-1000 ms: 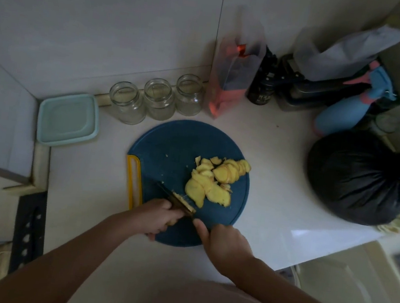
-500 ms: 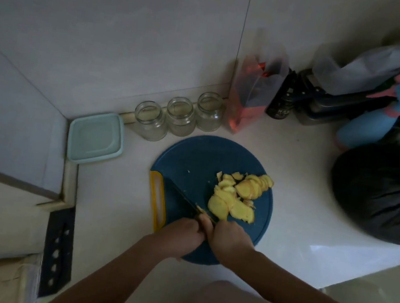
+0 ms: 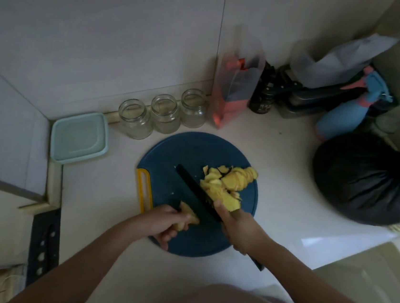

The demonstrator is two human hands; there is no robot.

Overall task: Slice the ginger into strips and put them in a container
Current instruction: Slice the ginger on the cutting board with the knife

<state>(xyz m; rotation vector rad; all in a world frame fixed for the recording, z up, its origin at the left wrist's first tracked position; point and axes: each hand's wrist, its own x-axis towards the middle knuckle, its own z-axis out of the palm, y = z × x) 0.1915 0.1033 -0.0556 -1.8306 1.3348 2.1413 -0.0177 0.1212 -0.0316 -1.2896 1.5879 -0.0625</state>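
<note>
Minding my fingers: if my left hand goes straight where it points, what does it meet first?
Probably the knife, just beyond the ginger the left hand holds; blade height is unclear.

Knife [image 3: 196, 193]: handle mostly hidden in my right hand [image 3: 240, 228]. Ginger piece [image 3: 187, 218]: partly covered by my left fingers [image 3: 165, 239]. Black bag [image 3: 365, 180], right of cutting board [image 3: 181, 154]: cropped at edge.

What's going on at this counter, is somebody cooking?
A person is cutting up ginger on a round blue cutting board. Their right hand grips a dark knife, whose blade lies along the edge of a pile of yellow ginger slices. Their left hand holds an uncut ginger piece over the board. Three glass jars that look empty and a pale green square container sit by the wall.
</note>
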